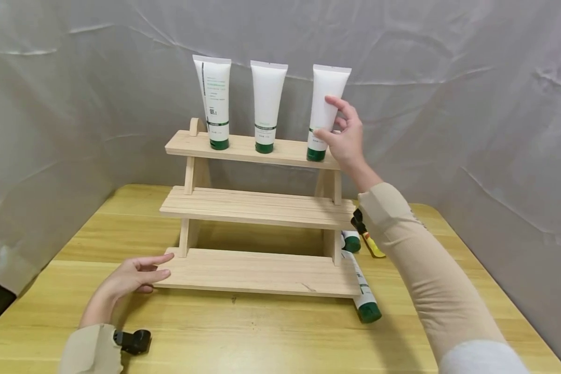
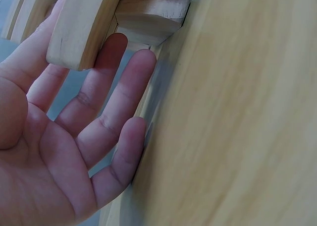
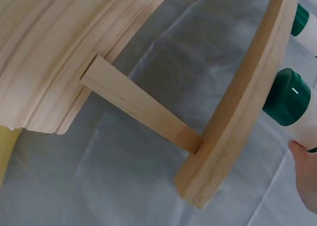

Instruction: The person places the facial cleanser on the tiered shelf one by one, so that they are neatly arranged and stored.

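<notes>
A three-tier wooden display stand (image 1: 257, 270) stands on the table. My right hand (image 1: 348, 135) grips a white tube with a green cap (image 1: 324, 101) between thumb and fingers. This tube stands cap down at the right end of the top shelf (image 1: 290, 149). In the right wrist view its green cap (image 3: 287, 98) is by the shelf edge and part of the hand shows. A middle tube (image 1: 268, 98) and a left tube (image 1: 216, 96) stand upright beside it. My left hand (image 1: 133, 278) holds the left end of the bottom shelf (image 2: 81, 30), thumb on one face, fingers at the other.
Another tube (image 1: 363, 285) lies on the table (image 1: 262, 332) against the stand's right side, partly hidden. Behind it show another tube's green cap (image 1: 352, 243) and a yellow object (image 1: 373, 245). Grey cloth (image 1: 425, 119) hangs behind and at both sides.
</notes>
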The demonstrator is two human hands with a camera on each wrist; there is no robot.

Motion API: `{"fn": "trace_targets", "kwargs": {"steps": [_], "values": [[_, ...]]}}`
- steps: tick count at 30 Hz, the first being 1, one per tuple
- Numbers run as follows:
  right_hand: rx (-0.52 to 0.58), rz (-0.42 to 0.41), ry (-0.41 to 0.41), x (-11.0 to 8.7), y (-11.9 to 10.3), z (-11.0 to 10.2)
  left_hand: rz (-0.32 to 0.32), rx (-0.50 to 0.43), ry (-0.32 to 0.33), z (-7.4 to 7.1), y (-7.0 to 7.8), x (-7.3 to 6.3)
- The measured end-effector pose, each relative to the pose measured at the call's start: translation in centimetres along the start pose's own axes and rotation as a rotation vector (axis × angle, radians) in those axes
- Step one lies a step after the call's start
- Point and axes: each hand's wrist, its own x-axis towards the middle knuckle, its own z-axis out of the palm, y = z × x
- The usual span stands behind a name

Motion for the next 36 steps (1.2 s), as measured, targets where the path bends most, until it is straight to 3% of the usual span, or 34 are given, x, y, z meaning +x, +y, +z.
{"fn": "trace_targets", "kwargs": {"steps": [19, 30, 36], "values": [[0.208, -0.031, -0.068, 0.6, 1.7, 1.8, 0.005, 0.020, 0.000, 0.0, 0.1, 0.1], [0.123, -0.013, -0.080, 0.2, 1.4, 1.4, 0.005, 0.013, 0.004, -0.1, 0.1, 0.1], [0.131, -0.024, -0.103, -0.5, 1.4, 0.9, 0.001, 0.006, 0.004, 0.0, 0.1, 0.1]]}}
